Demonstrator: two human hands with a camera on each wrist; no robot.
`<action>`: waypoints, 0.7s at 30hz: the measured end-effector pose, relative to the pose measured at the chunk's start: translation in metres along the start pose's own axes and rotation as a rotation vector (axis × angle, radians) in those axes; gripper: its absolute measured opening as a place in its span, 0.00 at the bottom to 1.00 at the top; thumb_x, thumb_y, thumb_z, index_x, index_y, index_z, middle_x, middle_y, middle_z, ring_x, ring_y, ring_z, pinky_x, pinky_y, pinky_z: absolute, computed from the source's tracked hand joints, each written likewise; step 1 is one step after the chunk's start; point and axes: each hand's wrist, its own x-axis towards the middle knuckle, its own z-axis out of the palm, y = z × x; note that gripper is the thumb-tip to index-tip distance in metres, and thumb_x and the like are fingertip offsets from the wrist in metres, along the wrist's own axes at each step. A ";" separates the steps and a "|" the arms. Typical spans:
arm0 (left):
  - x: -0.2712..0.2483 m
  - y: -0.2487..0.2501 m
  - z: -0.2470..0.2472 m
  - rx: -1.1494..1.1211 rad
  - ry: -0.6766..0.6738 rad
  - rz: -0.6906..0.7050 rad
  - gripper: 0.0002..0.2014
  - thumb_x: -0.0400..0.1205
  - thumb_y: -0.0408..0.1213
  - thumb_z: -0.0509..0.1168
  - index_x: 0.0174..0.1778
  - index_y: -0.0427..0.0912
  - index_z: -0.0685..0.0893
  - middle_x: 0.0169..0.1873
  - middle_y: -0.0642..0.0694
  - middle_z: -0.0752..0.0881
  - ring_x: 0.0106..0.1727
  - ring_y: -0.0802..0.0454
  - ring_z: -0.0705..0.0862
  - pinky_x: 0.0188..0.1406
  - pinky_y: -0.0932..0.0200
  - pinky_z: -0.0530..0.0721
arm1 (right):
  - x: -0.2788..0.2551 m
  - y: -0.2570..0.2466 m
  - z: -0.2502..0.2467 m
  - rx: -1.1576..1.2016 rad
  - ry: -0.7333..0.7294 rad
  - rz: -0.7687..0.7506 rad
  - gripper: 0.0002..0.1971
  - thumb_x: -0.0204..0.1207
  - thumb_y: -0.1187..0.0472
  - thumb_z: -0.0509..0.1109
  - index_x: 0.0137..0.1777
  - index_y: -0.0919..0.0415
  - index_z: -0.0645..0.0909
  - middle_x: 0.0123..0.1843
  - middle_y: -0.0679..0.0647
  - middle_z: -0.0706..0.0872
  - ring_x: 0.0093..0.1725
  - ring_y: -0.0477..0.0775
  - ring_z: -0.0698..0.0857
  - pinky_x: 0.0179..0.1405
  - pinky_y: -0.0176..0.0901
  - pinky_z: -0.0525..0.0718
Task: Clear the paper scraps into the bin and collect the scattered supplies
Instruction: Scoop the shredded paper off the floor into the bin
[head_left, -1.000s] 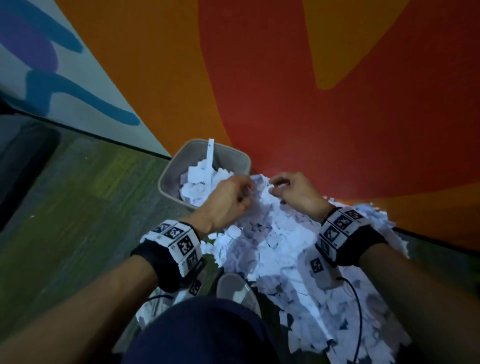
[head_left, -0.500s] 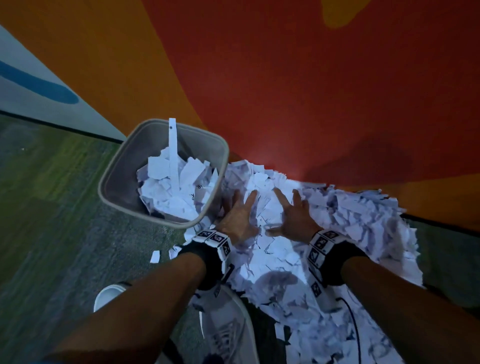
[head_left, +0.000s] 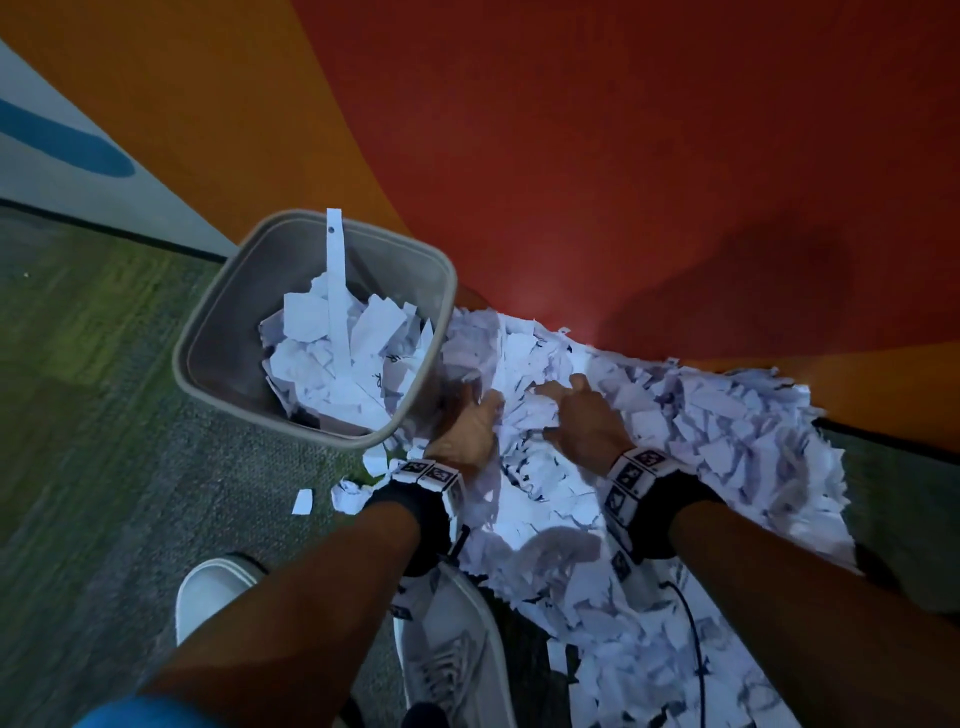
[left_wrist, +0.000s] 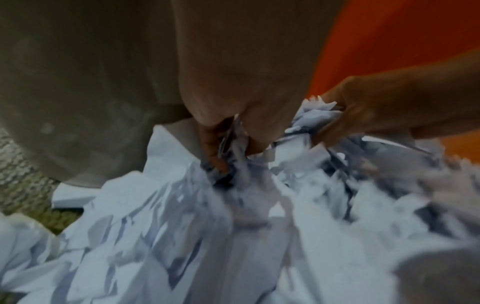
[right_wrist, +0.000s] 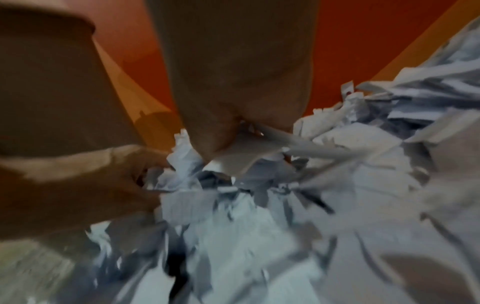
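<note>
White paper scraps (head_left: 649, 467), grey bin (head_left: 218, 317), red-orange wall (head_left: 571, 156).

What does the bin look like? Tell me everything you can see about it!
The bin is grey-beige and looks like plastic, with a rounded-square mouth and a thick rolled rim. It stands upright and open on the greenish carpet, next to the orange and red wall. It is partly filled with white paper scraps, and one long paper strip with a punched hole pokes above the rim. More scraps are heaped against its right side, where the left hand digs in close by.
</note>
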 end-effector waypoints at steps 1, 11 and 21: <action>0.001 0.010 -0.008 0.095 -0.095 0.071 0.13 0.79 0.59 0.56 0.45 0.58 0.81 0.38 0.65 0.72 0.43 0.58 0.80 0.43 0.69 0.81 | -0.002 0.001 -0.009 0.084 0.011 0.001 0.30 0.72 0.59 0.78 0.74 0.45 0.76 0.68 0.60 0.74 0.61 0.63 0.83 0.61 0.52 0.83; -0.072 0.071 -0.087 0.121 -0.081 0.441 0.14 0.77 0.21 0.62 0.52 0.43 0.78 0.44 0.45 0.84 0.43 0.48 0.83 0.44 0.57 0.85 | -0.063 0.003 -0.101 0.364 0.200 -0.164 0.04 0.74 0.55 0.72 0.44 0.54 0.86 0.37 0.52 0.88 0.38 0.53 0.85 0.37 0.45 0.77; -0.147 0.111 -0.183 0.067 0.006 0.568 0.15 0.77 0.25 0.64 0.59 0.41 0.80 0.49 0.42 0.82 0.47 0.46 0.80 0.40 0.59 0.71 | -0.135 -0.039 -0.176 0.433 0.244 -0.155 0.08 0.75 0.56 0.73 0.36 0.53 0.81 0.24 0.45 0.80 0.20 0.40 0.72 0.25 0.37 0.71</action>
